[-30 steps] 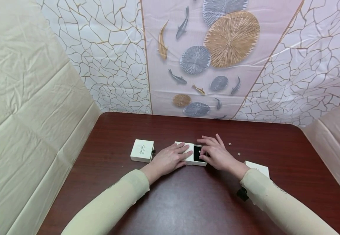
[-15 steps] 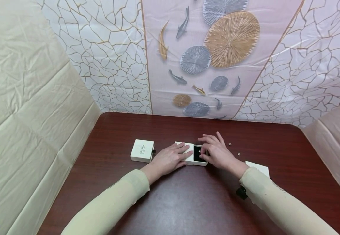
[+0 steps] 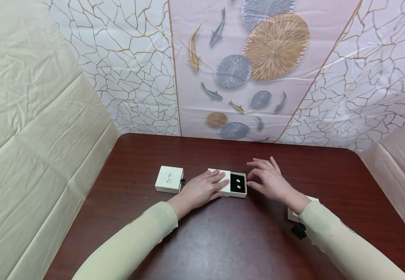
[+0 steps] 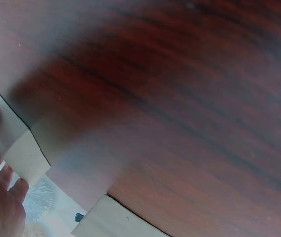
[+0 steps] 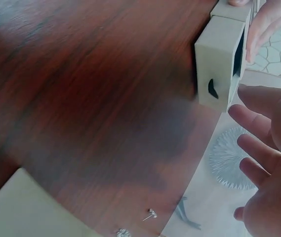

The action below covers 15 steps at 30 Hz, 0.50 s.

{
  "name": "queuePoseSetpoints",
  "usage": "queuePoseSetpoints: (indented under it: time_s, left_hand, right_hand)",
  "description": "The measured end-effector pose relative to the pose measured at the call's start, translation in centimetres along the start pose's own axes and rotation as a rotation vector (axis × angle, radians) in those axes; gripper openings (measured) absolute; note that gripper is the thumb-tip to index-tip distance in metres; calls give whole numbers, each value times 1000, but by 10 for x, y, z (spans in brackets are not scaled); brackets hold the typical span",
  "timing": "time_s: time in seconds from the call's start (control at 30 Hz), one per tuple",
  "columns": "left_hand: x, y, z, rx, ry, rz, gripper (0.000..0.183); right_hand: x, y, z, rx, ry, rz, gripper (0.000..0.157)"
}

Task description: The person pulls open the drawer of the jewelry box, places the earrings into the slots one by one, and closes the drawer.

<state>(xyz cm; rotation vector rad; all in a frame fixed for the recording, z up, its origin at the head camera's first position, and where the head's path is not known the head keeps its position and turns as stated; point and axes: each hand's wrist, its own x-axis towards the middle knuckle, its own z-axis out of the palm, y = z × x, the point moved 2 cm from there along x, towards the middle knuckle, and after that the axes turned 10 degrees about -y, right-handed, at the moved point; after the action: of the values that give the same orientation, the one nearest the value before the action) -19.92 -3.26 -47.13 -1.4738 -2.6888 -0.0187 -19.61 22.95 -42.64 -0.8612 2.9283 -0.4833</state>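
White cardboard slide-box (image 3: pixel 227 189): on the table (image 3: pixel 206 237), drawer (image 3: pixel 246 186) part-open; looks light, stiff, best held by its sides.
Left hand (image 3: pixel 201 188): straight fingers rest atop it.
Right hand (image 3: pixel 267 181): fingers loosely bent, empty, beside the drawer.

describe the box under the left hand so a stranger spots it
On the dark red table, look midway across for the white box under the left hand. Its drawer juts right, and it alone visibly shows two small studs on black lining.

Head view looks forward and down; closer wrist views share the open box (image 5: pixel 219 52)
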Motion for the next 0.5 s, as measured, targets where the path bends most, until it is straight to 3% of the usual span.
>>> queuePoseSetpoints:
  time_s: [0.5]
  left_hand:
    - [0, 0, 0, -29, -23, -6, 50]
  right_hand:
    - [-3, 5, 11, 71, -66, 1, 8]
